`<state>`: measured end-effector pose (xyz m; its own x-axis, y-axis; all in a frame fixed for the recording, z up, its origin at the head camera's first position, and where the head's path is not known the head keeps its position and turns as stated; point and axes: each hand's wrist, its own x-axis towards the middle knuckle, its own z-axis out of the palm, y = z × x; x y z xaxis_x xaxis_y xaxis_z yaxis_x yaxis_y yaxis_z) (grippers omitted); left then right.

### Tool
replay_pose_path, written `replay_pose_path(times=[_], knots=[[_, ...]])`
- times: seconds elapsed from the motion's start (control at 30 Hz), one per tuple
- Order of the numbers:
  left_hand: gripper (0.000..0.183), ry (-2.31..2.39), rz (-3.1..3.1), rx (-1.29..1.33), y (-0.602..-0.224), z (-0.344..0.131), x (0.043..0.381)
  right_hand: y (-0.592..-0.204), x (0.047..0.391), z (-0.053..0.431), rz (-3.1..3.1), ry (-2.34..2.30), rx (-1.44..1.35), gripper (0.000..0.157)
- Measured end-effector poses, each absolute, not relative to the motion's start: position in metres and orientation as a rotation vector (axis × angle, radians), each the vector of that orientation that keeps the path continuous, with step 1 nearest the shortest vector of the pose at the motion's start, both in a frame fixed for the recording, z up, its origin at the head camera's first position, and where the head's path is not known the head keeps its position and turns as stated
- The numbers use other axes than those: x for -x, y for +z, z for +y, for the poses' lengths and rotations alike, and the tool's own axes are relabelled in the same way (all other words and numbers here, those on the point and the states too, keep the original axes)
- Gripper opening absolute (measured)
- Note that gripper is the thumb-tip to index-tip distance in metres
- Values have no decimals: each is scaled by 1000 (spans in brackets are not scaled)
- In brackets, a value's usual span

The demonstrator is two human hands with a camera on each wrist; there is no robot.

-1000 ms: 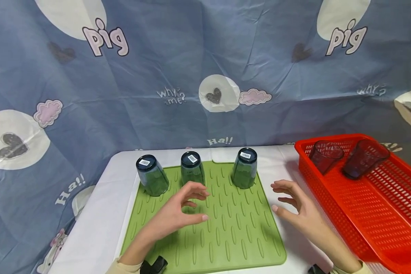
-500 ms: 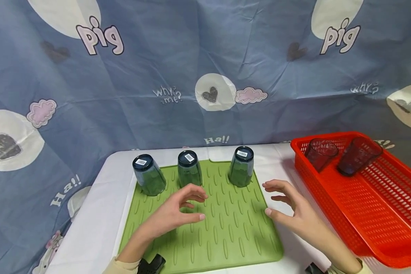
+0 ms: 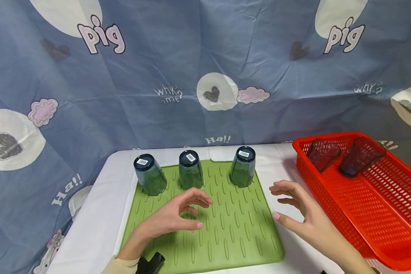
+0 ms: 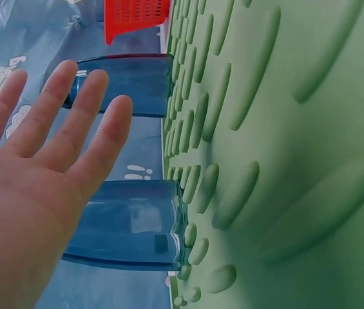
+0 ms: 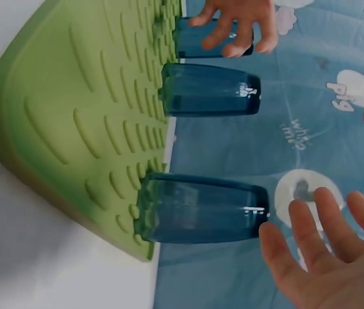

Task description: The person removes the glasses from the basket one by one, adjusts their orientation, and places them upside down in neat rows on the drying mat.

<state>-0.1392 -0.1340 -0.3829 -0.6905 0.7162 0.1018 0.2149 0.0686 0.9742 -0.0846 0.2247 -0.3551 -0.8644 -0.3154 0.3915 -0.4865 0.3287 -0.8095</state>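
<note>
Three blue-green glasses stand upside down along the back of a green ridged drying mat (image 3: 226, 228): a left glass (image 3: 150, 175), a middle glass (image 3: 190, 171) and a right glass (image 3: 243, 167). My left hand (image 3: 176, 213) hovers over the mat in front of the middle glass, fingers loosely bent and holding nothing. To the right of the mat, my right hand (image 3: 303, 209) is held in the air between mat and basket, also holding nothing. In the right wrist view its fingertips overlap the base of the nearest glass (image 5: 201, 207).
A red plastic basket (image 3: 332, 209) stands at the right of the white-covered table (image 3: 102, 198). Inside, at its far end, a glass (image 3: 323, 154) and another glass (image 3: 361, 156) lean tilted. A blue printed cloth (image 3: 157, 57) hangs behind the table.
The camera view shifts slightly left and back. My right hand drifts a little toward the mat, then away again. My left hand stays nearly in place, and the glasses have not moved.
</note>
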Motion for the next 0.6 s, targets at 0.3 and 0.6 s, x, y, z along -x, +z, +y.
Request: replay_pose_path(times=[0.3,0.6], knots=[[54,1687,1854,-992,-382,-136,141,-335,68,235,-2425,1530,-723,61],[46,1702,1793,-1024,-380,-137,139,-319,61,244,-2488,1593,-684,59]])
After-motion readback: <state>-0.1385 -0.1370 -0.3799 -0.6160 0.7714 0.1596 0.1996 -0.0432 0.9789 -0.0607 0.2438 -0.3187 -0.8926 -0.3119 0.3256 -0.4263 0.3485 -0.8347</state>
